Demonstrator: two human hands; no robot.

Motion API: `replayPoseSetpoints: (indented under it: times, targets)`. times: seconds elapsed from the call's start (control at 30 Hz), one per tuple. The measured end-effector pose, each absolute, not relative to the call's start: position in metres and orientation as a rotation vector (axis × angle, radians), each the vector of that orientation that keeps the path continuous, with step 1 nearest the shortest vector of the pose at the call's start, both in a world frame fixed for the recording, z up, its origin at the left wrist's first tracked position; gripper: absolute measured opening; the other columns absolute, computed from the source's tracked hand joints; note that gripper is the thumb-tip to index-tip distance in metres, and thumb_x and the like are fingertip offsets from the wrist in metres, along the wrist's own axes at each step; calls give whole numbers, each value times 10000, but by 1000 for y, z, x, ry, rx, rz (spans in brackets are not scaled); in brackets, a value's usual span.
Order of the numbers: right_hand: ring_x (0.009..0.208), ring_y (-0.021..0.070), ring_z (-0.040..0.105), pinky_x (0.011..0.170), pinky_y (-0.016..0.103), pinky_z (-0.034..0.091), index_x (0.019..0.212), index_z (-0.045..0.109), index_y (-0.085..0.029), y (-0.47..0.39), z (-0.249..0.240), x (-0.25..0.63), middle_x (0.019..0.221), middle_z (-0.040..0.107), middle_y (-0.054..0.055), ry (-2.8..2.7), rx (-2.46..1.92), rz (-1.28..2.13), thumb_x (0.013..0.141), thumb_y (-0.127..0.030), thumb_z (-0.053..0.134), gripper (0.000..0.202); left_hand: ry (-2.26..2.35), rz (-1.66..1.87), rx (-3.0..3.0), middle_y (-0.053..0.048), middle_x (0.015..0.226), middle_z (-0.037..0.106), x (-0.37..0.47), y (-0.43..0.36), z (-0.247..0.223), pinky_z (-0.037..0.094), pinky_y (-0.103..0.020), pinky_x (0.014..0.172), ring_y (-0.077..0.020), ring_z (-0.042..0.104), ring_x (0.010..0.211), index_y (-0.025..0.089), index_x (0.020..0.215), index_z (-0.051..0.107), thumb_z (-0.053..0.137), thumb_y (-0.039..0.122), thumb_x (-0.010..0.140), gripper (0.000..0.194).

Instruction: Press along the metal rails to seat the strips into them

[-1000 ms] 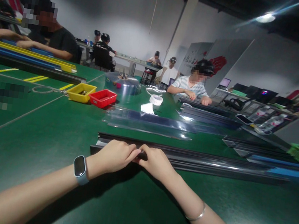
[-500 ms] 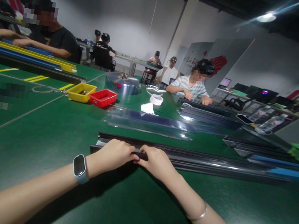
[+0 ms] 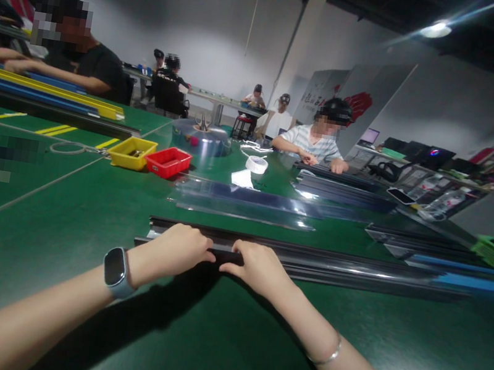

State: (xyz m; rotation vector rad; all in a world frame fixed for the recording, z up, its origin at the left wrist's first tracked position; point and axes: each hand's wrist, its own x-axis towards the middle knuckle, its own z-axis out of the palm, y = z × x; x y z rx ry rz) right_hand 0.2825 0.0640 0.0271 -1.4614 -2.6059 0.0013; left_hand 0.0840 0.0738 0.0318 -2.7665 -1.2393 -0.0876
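Note:
A long black channel profile (image 3: 353, 282) lies crosswise on the green table in front of me, with a glossy clear strip along its inside. Near its left end, my left hand (image 3: 180, 248) grips the front edge, thumb on the near side and fingers over the top. My right hand (image 3: 258, 265) pinches the same edge a little to the right, its thumb below and its fingers curled over into the channel. A short gap separates the two hands. The fingertips inside the channel are partly hidden.
Clear plastic strips (image 3: 244, 203) lie just beyond the profile. Behind them are a yellow bin (image 3: 132, 154), a red bin (image 3: 168, 163), a tape roll (image 3: 256, 164) and a large film coil (image 3: 200, 138). More profiles (image 3: 425, 244) lie to the right. Co-workers sit across the table.
My left hand has slid left along the edge, widening the gap to my right hand. The profile's left end also sits further left. My right hand stays nearly in place.

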Motion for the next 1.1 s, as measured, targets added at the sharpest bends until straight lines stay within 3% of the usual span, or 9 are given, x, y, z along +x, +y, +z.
replayPoseSetpoints:
  times: [0.87,1.1]
  targets:
    - [826,181,563,704,275,408,877,616,-190,64,22,280,835,610,49,-2650,-1476,4,791,-556,412,427,-1381,-353,-2824,-68,791,617,92,71,16,425,-298,669,-191,575,768,173,800,621,252,538,836,520]
    - [966,179,540,824,281,406,1003,593,-192,67,17,281,1035,606,50,-2601,-1306,73,786,-489,476,386,-1358,-381,-2842,-74,815,623,94,71,13,425,-302,707,-198,564,835,166,835,613,261,513,846,495]
